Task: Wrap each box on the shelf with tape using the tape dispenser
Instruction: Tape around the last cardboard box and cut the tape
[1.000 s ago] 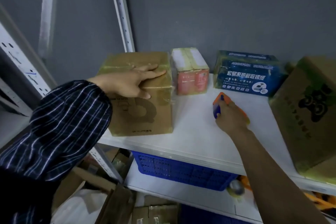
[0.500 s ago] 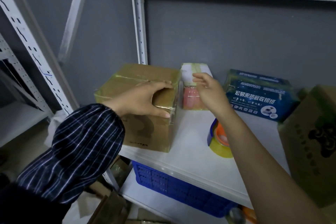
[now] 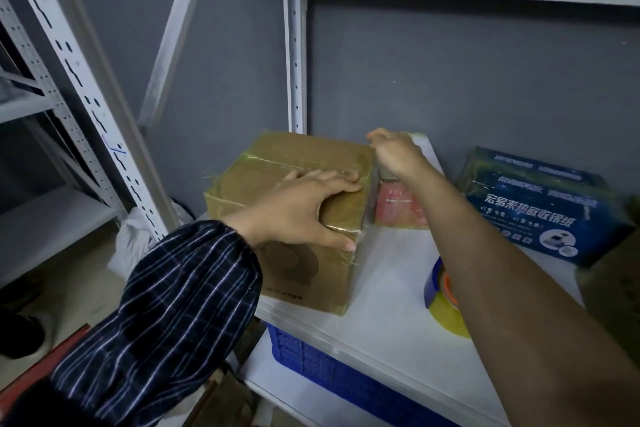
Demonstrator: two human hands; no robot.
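1. Clamping down on a brown cardboard box wrapped in glossy clear tape (image 3: 294, 156), the person's left hand (image 3: 304, 208) lays its fingers across the box's top near the right edge. The thumb presses the front face just under the top front edge, so the hand grips that edge.
2. At the box's far right top corner, the right hand (image 3: 394, 152) shows curled fingers seen from behind; whether they pinch anything cannot be told.
3. The box stands upright at the left end of a white metal shelf board (image 3: 388, 288).
4. To the box's right and towards the front, a blue-and-orange tape dispenser with a yellowish roll (image 3: 438, 291) lies on the board, partly hidden by the right forearm, with neither hand on it.
5. Just beside the box's right face sits a small pink-and-white taped box (image 3: 394, 208); further right is a blue printed carton (image 3: 540, 215).
6. Below the box, a blue plastic crate (image 3: 311, 357) shows under the board.
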